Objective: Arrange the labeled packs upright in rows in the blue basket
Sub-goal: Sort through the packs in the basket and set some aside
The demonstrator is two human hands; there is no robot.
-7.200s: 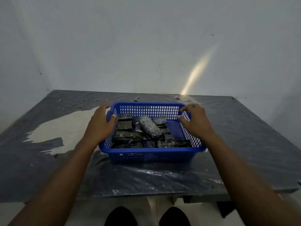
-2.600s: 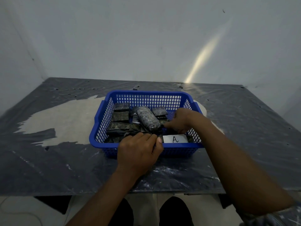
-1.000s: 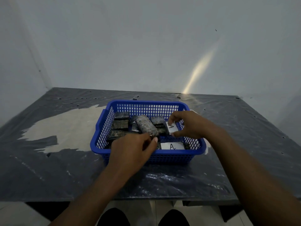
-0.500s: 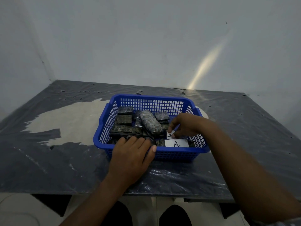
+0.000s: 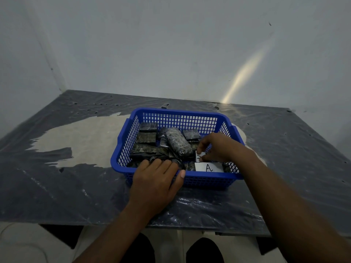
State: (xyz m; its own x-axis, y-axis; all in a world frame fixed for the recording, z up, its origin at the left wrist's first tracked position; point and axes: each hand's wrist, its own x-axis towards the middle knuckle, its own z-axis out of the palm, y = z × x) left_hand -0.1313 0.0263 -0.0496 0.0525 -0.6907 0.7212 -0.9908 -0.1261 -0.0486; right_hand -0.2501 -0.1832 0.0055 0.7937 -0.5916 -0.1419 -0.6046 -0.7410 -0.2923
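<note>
— Grey plastic-sheeted bench (image 5: 57, 186), blue mesh plastic basket (image 5: 180, 112). Grips?
— Right hand (image 5: 218, 147): grip clamped on a white-labelled dark pack (image 5: 199, 156) inside; "A"-labelled pack (image 5: 209, 167) just nearside. Left hand (image 5: 155, 179): grip slack, resting on loose dark packs (image 5: 148, 149).

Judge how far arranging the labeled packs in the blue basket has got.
One pack labeled A sits near-right in the blue basket. The right hand pinches a second labeled pack behind it; the left hand rests on the near rim. The dark packs lie jumbled.
</note>
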